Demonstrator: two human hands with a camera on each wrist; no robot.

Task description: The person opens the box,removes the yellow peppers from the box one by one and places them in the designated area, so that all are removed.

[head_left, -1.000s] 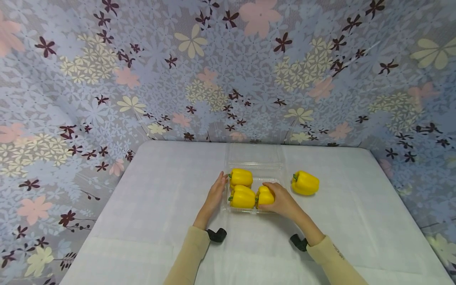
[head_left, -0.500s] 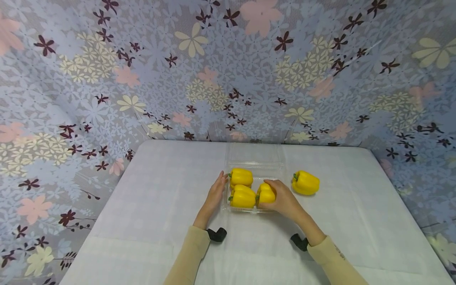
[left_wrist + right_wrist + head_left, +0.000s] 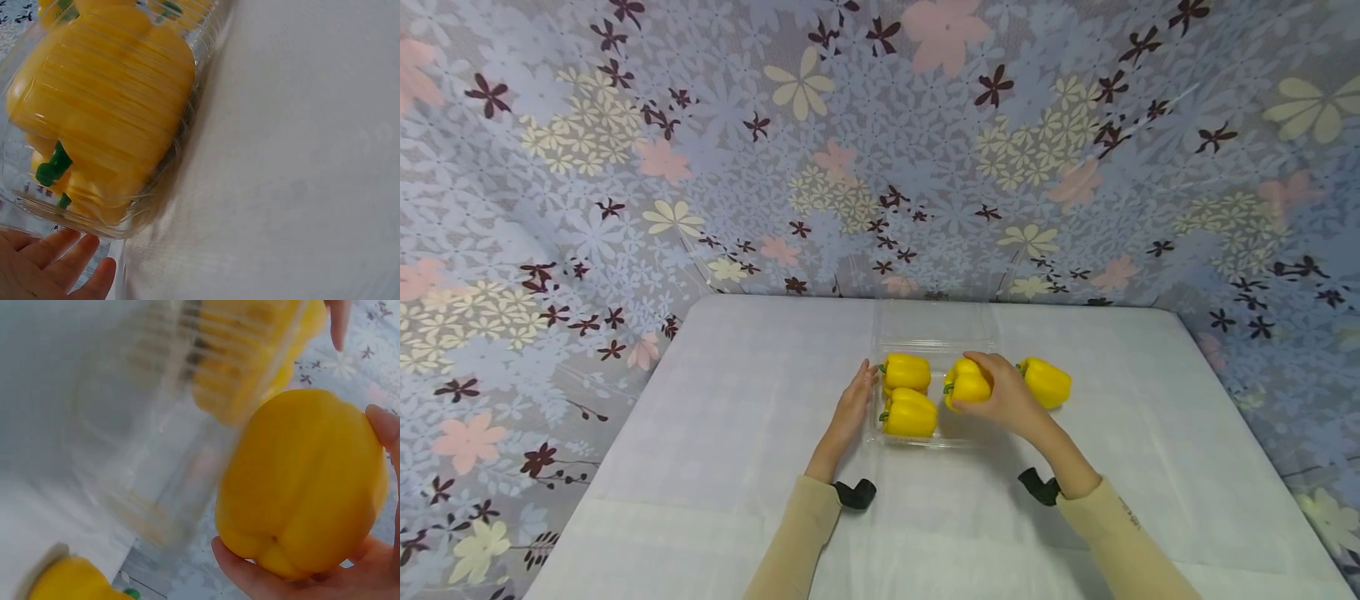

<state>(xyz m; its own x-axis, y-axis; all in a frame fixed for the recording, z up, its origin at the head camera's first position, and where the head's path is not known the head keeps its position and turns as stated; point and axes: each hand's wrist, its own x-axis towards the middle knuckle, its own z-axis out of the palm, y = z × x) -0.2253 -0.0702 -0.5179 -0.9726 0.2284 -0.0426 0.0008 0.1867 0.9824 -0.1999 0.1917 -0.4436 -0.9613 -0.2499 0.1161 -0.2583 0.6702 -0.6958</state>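
A clear plastic container [image 3: 958, 440] stands mid-table with two yellow bell peppers, one behind [image 3: 906, 372] and one in front [image 3: 910, 414], in its left half. My right hand [image 3: 1009, 400] grips another yellow pepper [image 3: 967, 383] over the container's right half; in the right wrist view the thumb and fingers curl round this pepper [image 3: 303, 481]. Fingers nearly straight, my left hand [image 3: 852, 404] rests at the container's left side. The left wrist view shows the left hand [image 3: 56, 265] against the container's end wall, a pepper [image 3: 106, 94] behind the clear plastic.
One more yellow pepper [image 3: 1047, 383] lies on the white-covered table [image 3: 760, 375], right of the container and close behind the right hand. The container's clear lid [image 3: 934, 321] is folded back toward the floral curtain [image 3: 880, 167] at the table's far edge.
The right hand has lifted its pepper from the container's front right part, moving it back and slightly right. The left hand has stayed at the container's side.
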